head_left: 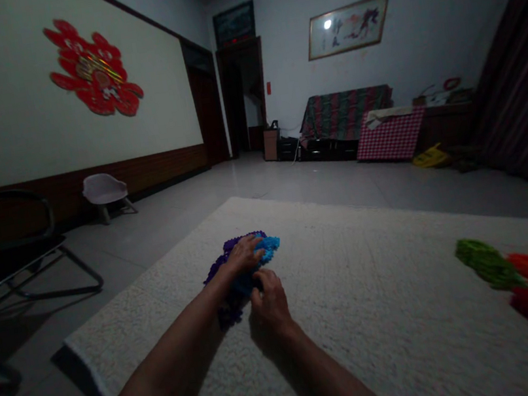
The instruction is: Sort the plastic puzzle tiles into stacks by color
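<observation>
Purple cloth (240, 287), long axis diagonal, blue end (270, 246) rightward, beneath spread left hand (245, 254); curled right hand (269, 296), grip unclear.

No text is reading clearly — right of the doorway (245, 98), the framed picture (347, 26) is showing marks too blurred to make out.

**Dim Room, Single Glare Spot**

You are working in dim, cool light. A bright spot is glaring off the framed painting (358, 28). Your right forearm (331, 363) is casting a soft shadow on the cream rug (353, 264). The striped curtain (517, 67) is losing detail in darkness, and wide-angle distortion is stretching the edges.
</observation>
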The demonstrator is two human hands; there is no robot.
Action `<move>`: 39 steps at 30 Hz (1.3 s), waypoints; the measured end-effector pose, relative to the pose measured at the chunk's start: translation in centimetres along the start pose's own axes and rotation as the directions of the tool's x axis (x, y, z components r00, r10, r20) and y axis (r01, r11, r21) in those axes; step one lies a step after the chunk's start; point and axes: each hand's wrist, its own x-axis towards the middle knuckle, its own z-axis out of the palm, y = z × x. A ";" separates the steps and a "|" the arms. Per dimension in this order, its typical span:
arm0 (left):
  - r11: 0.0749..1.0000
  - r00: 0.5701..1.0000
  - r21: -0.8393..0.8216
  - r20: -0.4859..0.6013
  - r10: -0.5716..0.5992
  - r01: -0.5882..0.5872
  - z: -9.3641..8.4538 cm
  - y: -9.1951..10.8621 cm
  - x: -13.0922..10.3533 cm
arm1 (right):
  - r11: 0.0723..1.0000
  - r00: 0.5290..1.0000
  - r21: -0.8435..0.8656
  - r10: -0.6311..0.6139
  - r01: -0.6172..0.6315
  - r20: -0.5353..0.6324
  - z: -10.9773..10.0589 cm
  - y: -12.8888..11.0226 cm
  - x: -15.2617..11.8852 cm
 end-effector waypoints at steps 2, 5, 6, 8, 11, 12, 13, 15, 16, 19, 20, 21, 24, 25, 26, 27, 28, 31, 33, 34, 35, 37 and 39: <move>0.995 0.998 0.098 0.063 0.013 -0.019 0.7 0.3 -1.7 | 0.997 0.998 -0.062 -0.036 0.038 0.046 -1.1 0.5 -0.6; 0.960 0.987 0.260 0.143 0.067 -0.103 0.9 -0.2 -3.2 | 0.989 0.988 -0.123 -0.066 0.083 0.136 -3.3 1.0 -1.1; 0.948 0.984 0.289 0.152 0.089 -0.130 0.7 -0.7 -3.3 | 0.986 0.985 -0.138 -0.067 0.090 0.160 -4.3 1.1 -1.3; 0.932 0.986 0.335 0.133 0.101 -0.141 0.3 -1.7 -3.2 | 0.983 0.979 -0.168 -0.046 0.080 0.197 -6.2 1.3 -1.7; 0.924 0.996 0.380 0.085 0.017 -0.048 0.1 -2.7 -2.4 | 0.978 0.969 -0.198 -0.006 0.057 0.247 -8.8 1.5 -2.3; 0.926 0.999 0.376 0.052 0.001 -0.021 0.3 -2.6 -2.1 | 0.978 0.964 -0.201 -0.005 0.060 0.264 -9.5 1.5 -2.5; 0.931 1.000 0.363 0.025 0.008 -0.017 0.7 -2.4 -2.0 | 0.978 0.960 -0.197 -0.009 0.067 0.280 -10.1 1.4 -2.7; 0.943 0.996 0.321 0.026 0.088 -0.091 1.4 -1.3 -1.8 | 0.980 0.955 -0.181 -0.024 0.080 0.295 -11.0 1.1 -3.1; 0.942 0.989 0.300 0.055 0.140 -0.150 1.7 -0.6 -1.9 | 0.980 0.953 -0.176 -0.032 0.088 0.302 -11.5 0.9 -3.4; 0.933 0.971 0.280 0.149 0.189 -0.224 2.2 1.3 -2.4 | 0.975 0.955 -0.204 -0.028 0.091 0.297 -13.3 0.5 -4.3; 0.938 0.979 0.294 0.141 0.146 -0.182 2.2 1.8 -2.5 | 0.971 0.960 -0.223 -0.019 0.085 0.280 -14.1 0.4 -4.6; 0.942 0.986 0.299 0.116 0.120 -0.150 2.1 2.3 -2.5 | 0.967 0.966 -0.244 -0.013 0.078 0.260 -15.1 0.5 -4.9; 0.964 0.987 0.210 0.033 0.158 -0.162 2.6 4.0 -2.0 | 0.945 0.977 -0.315 -0.019 0.087 0.211 -19.4 1.3 -5.3; 0.967 0.982 0.169 0.039 0.185 -0.189 3.0 5.0 -1.8 | 0.933 0.982 -0.349 -0.028 0.092 0.184 -21.3 1.6 -5.5; 0.966 0.975 0.130 0.055 0.216 -0.221 3.5 6.2 -1.6 | 0.916 0.989 -0.390 -0.040 0.093 0.144 -23.3 1.9 -5.7; 0.963 0.966 0.094 0.069 0.247 -0.253 4.0 7.6 -1.5 | 0.896 0.996 -0.436 -0.054 0.079 0.070 -25.5 2.2 -6.0; 0.957 0.957 0.062 0.084 0.278 -0.283 4.6 9.3 -1.5 | 0.872 0.997 -0.486 -0.073 0.056 -0.015 -27.9 2.4 -6.4; 0.932 0.919 -0.065 0.153 0.363 -0.357 6.3 15.4 -2.0 | 0.779 0.961 -0.623 -0.112 -0.072 -0.252 -35.0 3.5 -8.2; 0.910 0.884 -0.209 0.239 0.402 -0.357 7.3 19.9 -2.4 | 0.693 0.921 -0.692 -0.107 -0.201 -0.375 -39.2 4.7 -9.5; 0.894 0.876 -0.300 0.253 0.411 -0.333 7.7 22.2 -2.5 | 0.645 0.899 -0.714 -0.095 -0.271 -0.427 -40.9 5.4 -10.2; 0.881 0.863 -0.334 0.265 0.429 -0.335 8.2 24.5 -2.6 | 0.599 0.873 -0.720 -0.071 -0.349 -0.482 -42.3 6.1 -10.8; 0.860 0.850 -0.379 0.267 0.455 -0.341 9.2 29.0 -2.4 | 0.534 0.829 -0.704 -0.010 -0.468 -0.559 -43.8 7.6 -11.9; 0.825 0.835 -0.449 0.258 0.486 -0.342 10.4 33.4 -1.9 | 0.498 0.809 -0.684 0.062 -0.533 -0.585 -44.1 9.0 -12.6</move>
